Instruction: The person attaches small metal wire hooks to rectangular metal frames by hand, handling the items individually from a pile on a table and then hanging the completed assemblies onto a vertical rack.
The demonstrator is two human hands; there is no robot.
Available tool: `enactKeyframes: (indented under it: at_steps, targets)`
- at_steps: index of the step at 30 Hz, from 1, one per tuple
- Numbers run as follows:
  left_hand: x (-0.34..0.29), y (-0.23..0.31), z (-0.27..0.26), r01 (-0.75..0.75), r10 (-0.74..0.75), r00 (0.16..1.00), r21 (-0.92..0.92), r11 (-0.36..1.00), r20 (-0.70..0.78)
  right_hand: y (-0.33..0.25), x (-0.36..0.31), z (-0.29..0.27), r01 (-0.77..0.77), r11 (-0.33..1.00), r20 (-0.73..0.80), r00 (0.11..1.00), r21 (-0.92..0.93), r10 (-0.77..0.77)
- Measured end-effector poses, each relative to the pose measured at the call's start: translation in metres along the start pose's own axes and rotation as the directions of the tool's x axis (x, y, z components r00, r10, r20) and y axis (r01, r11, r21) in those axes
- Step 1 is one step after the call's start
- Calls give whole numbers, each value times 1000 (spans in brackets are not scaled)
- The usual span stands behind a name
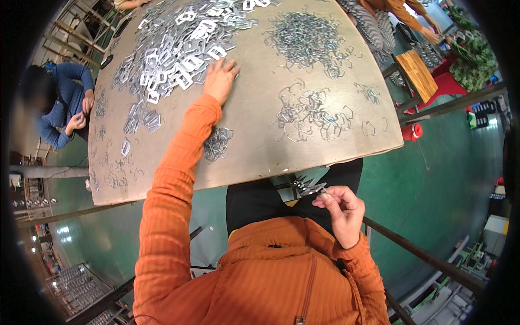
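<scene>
My left hand (221, 80) reaches over the table with its fingers stretched out and apart. Its fingertips are at the near right edge of a big heap of flat silver metal plates with cut-out slots (187, 62). Below that forearm lies a small tight pile of bent wire pieces (218, 144). My right hand (344, 211) is over my lap, thumb and fingers pinched on the end of a small metal piece (323, 190). Beside it, between my thighs, several flat metal parts (304, 187) fan out; their exact kind is unclear.
The tabletop (254, 135) also bears a large pile of wire pieces (306, 40) and a looser one (314, 116). A person in blue (67, 97) sits at left; another in orange sleeves is at upper right. A wooden stool (416, 73) and a red object (413, 132) stand right.
</scene>
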State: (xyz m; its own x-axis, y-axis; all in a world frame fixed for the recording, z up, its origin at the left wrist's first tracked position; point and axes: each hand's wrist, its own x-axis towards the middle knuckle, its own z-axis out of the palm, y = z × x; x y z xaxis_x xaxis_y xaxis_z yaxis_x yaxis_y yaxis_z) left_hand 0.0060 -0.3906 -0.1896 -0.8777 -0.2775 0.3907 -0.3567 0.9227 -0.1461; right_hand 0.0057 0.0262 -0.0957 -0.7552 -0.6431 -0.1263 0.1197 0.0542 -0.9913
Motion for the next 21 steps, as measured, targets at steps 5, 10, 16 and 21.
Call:
enactKeyframes:
  at_steps: [5, 10, 16, 21]
  targets:
    - [-2, -10, -26, -51, 43, 983, 41, 998, 181, 2, 2, 0, 3, 999, 12, 1000, -35, -3]
    - [-24, 33, -72, 326, -280, 945, -555, 765, 169, 7, 4, 0, 33, 994, 18, 999, -108, -32]
    - [-68, 152, -154, 458, -169, 866, -882, -106, 470, 10, 4, 0, 86, 989, 2, 996, -123, -87]
    - [-86, 186, -180, 393, -153, 883, -877, -276, 444, 6, 5, 3, 102, 987, -1, 995, -123, -102]
